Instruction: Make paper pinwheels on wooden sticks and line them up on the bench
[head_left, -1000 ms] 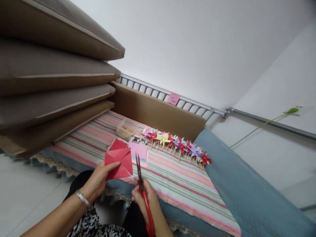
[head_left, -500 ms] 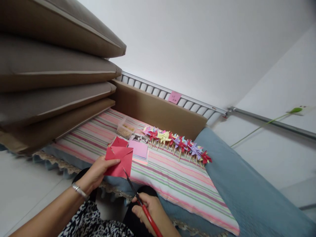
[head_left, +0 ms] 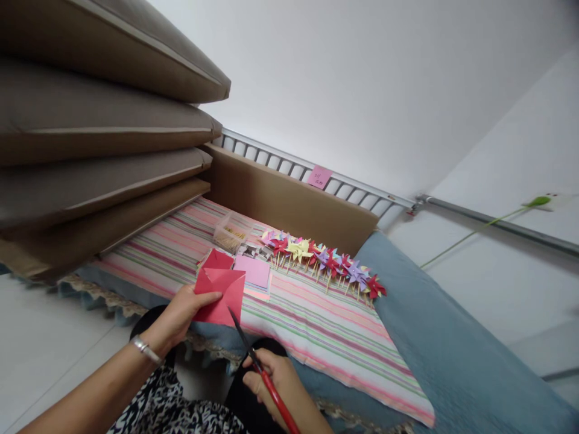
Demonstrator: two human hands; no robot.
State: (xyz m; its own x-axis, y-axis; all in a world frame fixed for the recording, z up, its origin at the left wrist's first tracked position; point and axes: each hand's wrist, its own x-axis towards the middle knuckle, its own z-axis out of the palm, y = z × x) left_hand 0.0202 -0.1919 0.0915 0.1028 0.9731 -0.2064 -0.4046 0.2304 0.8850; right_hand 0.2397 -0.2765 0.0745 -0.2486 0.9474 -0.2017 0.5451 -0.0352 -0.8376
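A square sheet of red paper is pinched in my left hand, its thumb lying across the front. Slits run in from the sheet's upper corners. My right hand grips red-handled scissors, whose dark blades point up and left. The blade tips lie against the lower right part of the paper; whether they are cutting into it I cannot tell. Behind the held sheet, more red paper rests on the cloth. Beside it is a small pile of coloured sheets with a pink one on top.
Several paper pinwheels on sticks lie in a row on the striped cloth. A clear plastic box holds small sticks. Large brown cushions are stacked at left. A brown board stands along the back before a metal rail.
The paper and both hands keep nearly the same place. The whole view has shifted very slightly. No hold has changed.
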